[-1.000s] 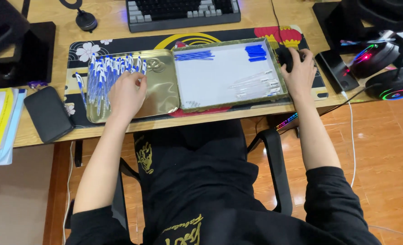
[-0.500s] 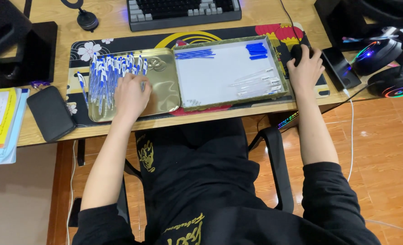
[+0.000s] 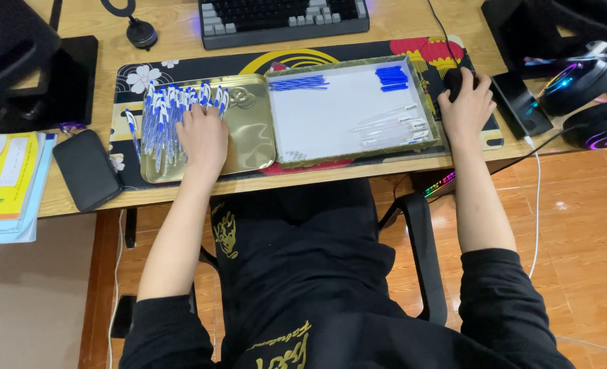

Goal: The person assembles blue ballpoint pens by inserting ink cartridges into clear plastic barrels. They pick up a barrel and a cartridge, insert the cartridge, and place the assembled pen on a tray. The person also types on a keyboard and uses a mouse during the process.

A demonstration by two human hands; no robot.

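Pens, white with blue caps, lie heaped in the gold tin lid on the left of my desk mat; I cannot count them, well over a dozen, packed side by side and overlapping.

Largest first: one wooden desk, bearing one dark patterned mat across its middle. One keyboard sits at the far edge, beyond the mat.

Two shallow tin trays lie side by side on the mat, touching. The left one is the gold lid with the pens. The right one, a tray with a white floor, holds four small groups: a row of blue refills at top left, a stack of blue caps at top right, a bunch of clear barrels at lower right, and tiny pale bits near the lower left corner, too small to identify.

Left of the mat: one black pouch, then a stack of books at the desk edge. Two headsets with lit rings on the right.

My left hand rests palm down on the pens, fingers loosely spread, gripping nothing I can see. My right hand is cupped over a black mouse, just beside the right tray.
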